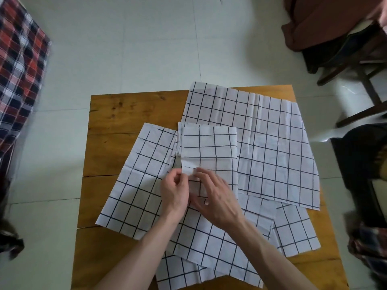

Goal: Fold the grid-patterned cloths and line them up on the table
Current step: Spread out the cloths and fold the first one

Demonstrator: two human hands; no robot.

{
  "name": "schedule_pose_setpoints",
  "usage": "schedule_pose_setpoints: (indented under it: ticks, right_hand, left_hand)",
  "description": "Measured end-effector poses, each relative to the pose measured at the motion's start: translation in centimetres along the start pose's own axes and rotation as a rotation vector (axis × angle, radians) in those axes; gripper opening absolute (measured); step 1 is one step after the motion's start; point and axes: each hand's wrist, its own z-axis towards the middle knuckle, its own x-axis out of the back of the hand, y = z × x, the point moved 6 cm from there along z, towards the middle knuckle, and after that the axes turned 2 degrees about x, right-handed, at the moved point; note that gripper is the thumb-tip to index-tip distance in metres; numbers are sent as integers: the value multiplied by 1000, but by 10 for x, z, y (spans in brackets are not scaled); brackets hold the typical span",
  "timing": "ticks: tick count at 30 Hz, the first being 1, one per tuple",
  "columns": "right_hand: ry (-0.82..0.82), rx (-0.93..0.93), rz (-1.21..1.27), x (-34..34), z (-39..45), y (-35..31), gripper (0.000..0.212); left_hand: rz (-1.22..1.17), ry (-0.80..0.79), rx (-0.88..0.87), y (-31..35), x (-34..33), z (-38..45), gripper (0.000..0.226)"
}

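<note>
White gridded folded cloth (209,147) just beyond hands, on desk (125,114). Left hand (174,193) pinches its near edge; right hand (215,197) too, fingers curled. Fold half-made. Other cloths (272,143) around hands still flat, nothing lined up.

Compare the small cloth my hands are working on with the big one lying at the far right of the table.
The folded cloth is a narrow, layered strip, and both hands pinch its near edge; the big cloth lies spread out in a single flat layer, untouched. The folded cloth lies on top of other cloths, partly covering the big one's left edge. Both are white with a dark grid.
</note>
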Motion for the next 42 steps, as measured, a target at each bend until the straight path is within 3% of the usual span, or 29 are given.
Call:
schedule_pose_setpoints:
  ticks: [5,11,18,21,25,27,33,42]
  right_hand:
    - [82,-27,-130,21,-3,33,45]
    - [81,-54,-227,33,-8,70,47]
    - [3,-15,-340,24,-15,78,54]
    - [7,-21,-287,26,-14,76,52]
    - [95,-64,-193,45,-11,85,55]
    - [103,-59,-214,55,-11,94,63]
    - [-73,96,-398,57,-6,107,62]
    - [-28,116,-562,59,-18,101,51]
  left_hand:
    - [70,115,-23,1,8,6,15]
    - [180,219,-147,4,14,5,31]
    - [654,264,-409,9,-7,-25,55]
    - [784,114,-675,9,-33,-48,50]
    - [1024,-238,-1056,-11,-83,-83,57]
    - [1112,-348,-1144,-21,-99,-98,61]
    - [1221,-370,-1100,-39,-101,-99,63]
    - [1245,-273,-1131,-41,-51,-73,59]
